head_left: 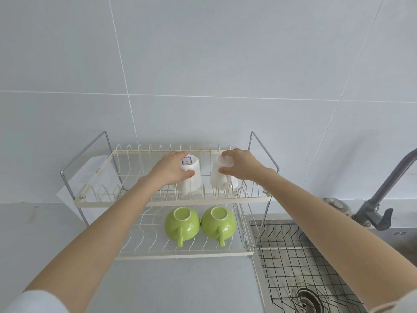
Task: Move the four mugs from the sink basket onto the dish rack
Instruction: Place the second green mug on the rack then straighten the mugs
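Pale tiled wall (pixel 203 53) rose behind a grey counter (pixel 171 288) carrying the two-tier dish rack (pixel 158 201). On the upper tier, the left hand (pixel 172 169) wrapped an inverted white mug (pixel 191 175), fingers curled round its base; the right hand (pixel 240 167) clasped a second white mug (pixel 220 175) likewise. Below both sets of fingers, two green mugs (pixel 182 223) sat upside down on the lower tier. The sink basket (pixel 293 256) looked empty. If either mug's rim straddled a prong, releasing could probably tip it onto its neighbour or off the front rail.

two green mugs (pixel 200 223), two white mugs (pixel 208 173), cream dish rack (pixel 158 201), black sink basket (pixel 291 256)
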Available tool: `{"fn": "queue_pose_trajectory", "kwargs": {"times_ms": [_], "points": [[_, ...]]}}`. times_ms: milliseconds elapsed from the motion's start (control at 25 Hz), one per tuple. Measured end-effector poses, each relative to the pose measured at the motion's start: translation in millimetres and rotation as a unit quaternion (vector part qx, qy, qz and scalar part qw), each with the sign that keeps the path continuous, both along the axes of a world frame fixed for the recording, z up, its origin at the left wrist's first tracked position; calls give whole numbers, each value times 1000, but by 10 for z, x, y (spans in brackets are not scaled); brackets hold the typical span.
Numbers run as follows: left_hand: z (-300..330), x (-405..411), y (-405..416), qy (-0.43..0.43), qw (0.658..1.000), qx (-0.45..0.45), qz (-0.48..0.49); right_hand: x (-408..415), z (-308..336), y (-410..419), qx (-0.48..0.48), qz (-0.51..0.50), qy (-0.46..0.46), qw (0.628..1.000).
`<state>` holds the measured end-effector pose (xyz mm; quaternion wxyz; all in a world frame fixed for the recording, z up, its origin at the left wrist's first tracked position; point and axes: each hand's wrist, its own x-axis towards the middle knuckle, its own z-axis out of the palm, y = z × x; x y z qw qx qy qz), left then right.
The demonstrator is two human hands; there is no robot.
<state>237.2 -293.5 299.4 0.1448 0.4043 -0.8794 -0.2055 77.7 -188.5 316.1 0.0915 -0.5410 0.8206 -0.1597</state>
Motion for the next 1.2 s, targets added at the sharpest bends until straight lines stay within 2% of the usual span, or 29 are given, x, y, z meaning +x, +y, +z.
{"fn": "queue_pose_trajectory", "kwargs": {"times_ms": [1200], "points": [[-118, -171, 59, 3, 1000, -4, -12, 6, -56, 26, -6, 20, 20, 1000]]}}
